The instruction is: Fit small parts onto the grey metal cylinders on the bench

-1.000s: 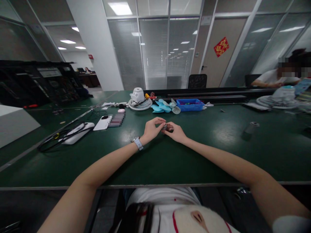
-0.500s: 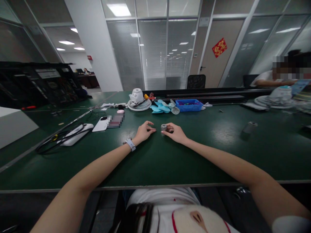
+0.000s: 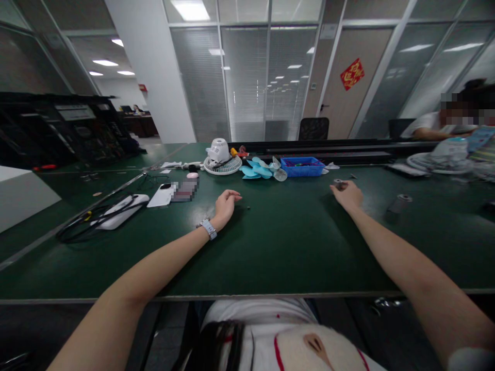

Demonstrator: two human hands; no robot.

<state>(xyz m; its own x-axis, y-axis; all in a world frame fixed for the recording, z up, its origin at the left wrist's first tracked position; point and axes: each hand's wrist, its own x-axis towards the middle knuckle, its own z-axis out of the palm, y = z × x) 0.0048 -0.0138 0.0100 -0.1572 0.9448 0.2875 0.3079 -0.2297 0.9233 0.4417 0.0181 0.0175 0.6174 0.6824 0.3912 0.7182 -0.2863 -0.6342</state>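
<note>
My right hand is closed around a small grey metal cylinder, whose top end shows above the fingers, over the right half of the green table. My left hand, with a watch on its wrist, rests on its side near the middle. Its fingers are loosely stretched out and nothing shows in them. Just right of its fingertips lies a tiny dark piece, too small to name. Another grey metal cylinder stands to the right of my right hand.
Along the back sit a white fan part, light-blue fan blades and a blue tray. Phones and a cable lie at left. A small screw-like piece is beyond my right hand. Another person sits at far right.
My right hand has carried the metal cylinder from beside my left hand out to the right. The left fingers have straightened slightly, and the tiny dark piece now shows on the table.
</note>
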